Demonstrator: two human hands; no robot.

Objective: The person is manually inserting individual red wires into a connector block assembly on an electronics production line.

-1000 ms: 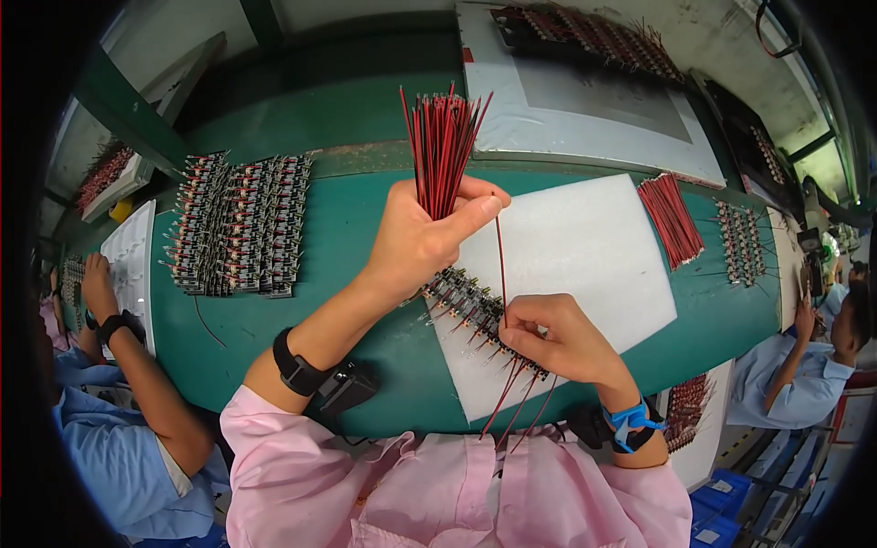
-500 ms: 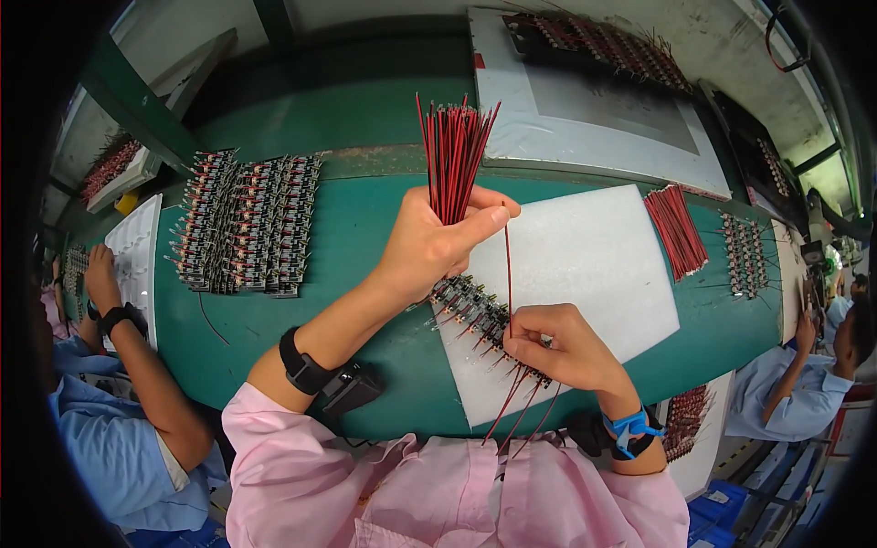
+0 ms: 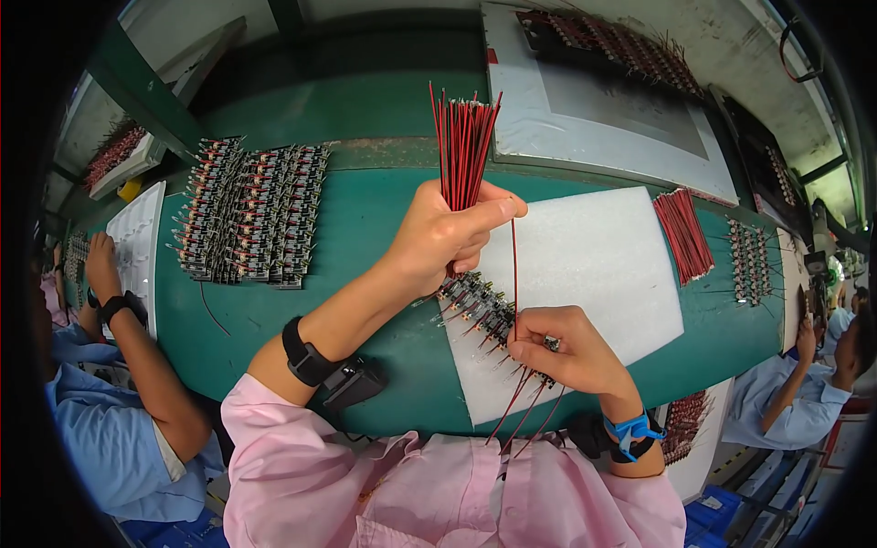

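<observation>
A thick bundle of thin red and black wires stands upright in my left hand, whose fingers wrap round it. The thumb and index finger of that hand also pinch the top end of a single red wire. That wire runs down, nearly straight, to my right hand, where thumb and index finger close on its lower end. Right there lies a strip of small circuit boards, slanting across a white foam sheet. My right fingers hide part of the strip. Several dark red wires hang from its near end.
Rows of finished-looking board strips lie on the green table at left. Toward the right are a pile of red wires and another board group. Co-workers in blue sit at left and right.
The whole view has shifted slightly. Both hands keep nearly the same hold, with the single wire still stretched between them.
</observation>
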